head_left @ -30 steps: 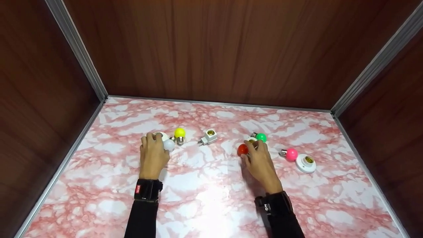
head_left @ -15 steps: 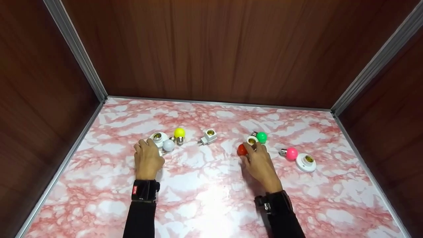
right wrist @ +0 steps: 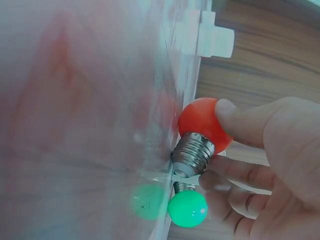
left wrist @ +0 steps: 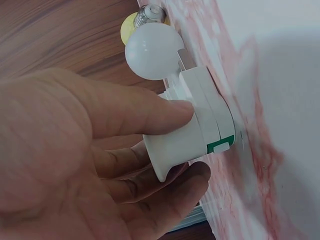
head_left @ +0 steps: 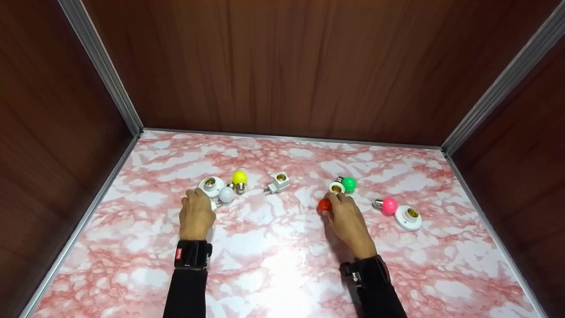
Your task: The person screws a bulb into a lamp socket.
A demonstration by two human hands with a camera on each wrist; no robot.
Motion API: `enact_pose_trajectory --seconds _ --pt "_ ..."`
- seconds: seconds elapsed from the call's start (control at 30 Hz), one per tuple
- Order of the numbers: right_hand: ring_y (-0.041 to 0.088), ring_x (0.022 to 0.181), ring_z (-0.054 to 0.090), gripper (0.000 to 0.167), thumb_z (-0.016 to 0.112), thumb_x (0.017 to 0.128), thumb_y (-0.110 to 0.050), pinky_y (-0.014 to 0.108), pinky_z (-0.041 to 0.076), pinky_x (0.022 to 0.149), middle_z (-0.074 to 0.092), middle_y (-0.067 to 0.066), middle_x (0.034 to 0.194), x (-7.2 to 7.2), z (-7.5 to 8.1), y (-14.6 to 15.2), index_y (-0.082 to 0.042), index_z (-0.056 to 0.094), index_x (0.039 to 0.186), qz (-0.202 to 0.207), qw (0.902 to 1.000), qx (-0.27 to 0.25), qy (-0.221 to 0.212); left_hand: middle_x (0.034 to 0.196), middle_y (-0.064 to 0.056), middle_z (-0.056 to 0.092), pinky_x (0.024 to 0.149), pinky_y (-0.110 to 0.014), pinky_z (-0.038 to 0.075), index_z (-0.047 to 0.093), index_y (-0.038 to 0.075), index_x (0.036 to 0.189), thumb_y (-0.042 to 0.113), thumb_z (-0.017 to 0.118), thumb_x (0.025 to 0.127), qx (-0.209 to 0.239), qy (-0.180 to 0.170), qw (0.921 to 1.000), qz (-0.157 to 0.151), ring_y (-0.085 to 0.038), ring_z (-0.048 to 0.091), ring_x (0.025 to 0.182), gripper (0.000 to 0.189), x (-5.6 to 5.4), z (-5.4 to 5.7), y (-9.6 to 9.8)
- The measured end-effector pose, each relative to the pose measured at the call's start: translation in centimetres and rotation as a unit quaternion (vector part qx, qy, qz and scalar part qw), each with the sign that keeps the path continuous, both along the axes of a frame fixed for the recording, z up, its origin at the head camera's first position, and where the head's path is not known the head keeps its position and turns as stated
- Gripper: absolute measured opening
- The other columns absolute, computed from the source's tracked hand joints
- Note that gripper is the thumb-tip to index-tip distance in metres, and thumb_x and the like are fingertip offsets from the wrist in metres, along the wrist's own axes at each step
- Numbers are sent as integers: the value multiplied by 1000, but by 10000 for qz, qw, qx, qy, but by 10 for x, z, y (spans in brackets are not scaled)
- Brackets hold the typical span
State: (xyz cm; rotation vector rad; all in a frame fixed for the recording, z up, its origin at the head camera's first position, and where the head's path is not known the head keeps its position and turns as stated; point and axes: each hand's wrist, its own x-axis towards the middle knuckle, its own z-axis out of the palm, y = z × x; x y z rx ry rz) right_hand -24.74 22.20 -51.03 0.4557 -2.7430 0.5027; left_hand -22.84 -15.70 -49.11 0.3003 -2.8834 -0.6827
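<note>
My left hand point(head_left: 197, 216) grips a white plug-in lamp socket point(left wrist: 205, 112) between thumb and fingers. The socket has flat metal prongs and a green label, and rests low by the tabletop. Beside its prongs lies a white bulb point(left wrist: 152, 50); a round white lamp holder point(head_left: 203, 185) sits just beyond the left fingers. With thumb and fingertips, my right hand point(head_left: 348, 218) pinches a red bulb point(right wrist: 202, 117), whose threaded metal base shows in the right wrist view. Just past the right fingers stand another white socket point(head_left: 337, 188) and a green bulb point(head_left: 349, 184).
A yellow bulb point(head_left: 239, 177) lies behind the white one, with another metal bulb base beside it. Mid-table is a plug-in socket point(head_left: 280, 184). At right, a pink bulb point(head_left: 389, 206) lies against a round lamp holder point(head_left: 402, 223). Brown panels point(head_left: 282, 66) wall the marbled table point(head_left: 273, 265).
My left hand has shifted left and slightly nearer, uncovering the round lamp holder. The red bulb has come slightly nearer in the right hand, which otherwise stays almost in place.
</note>
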Motion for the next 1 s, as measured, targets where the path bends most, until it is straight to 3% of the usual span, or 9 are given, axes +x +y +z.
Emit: enact_pose_trajectory --seconds 0.4,0.67,0.87,1.0 --pt "39 96 68 37 85 90 -13 53 61 85 73 17 112 2 0 -1 -8 65 121 20 9999 61 77 117 -37 57 85 -64 61 52 -20 121 -8 58 86 -16 18 10000 -28 -54 68 104 38 0 -1 -2" --pt "41 101 70 36 83 90 -12 54 61 86 74 20 112 2 3 0 -5 66 121 41 9998 -83 158 122 -36 54 81 -62 60 50 -18 127 -2 60 86 228 -145 9996 -80 -51 69 96 45 -1 8 -3" --pt "37 106 72 36 81 92 -12 51 61 92 73 20 113 0 9 1 -5 67 124 70 9955 -945 91 120 -34 54 79 -63 59 51 -14 125 1 58 84 456 307 9984 -102 -55 68 91 44 -2 16 1" --pt "32 97 73 36 83 91 -10 47 61 87 74 17 110 0 12 1 -5 67 122 103 9884 -1461 394 120 -31 52 84 -62 60 52 -12 127 2 63 85 717 721 9947 -150 -54 69 96 46 -2 18 4"
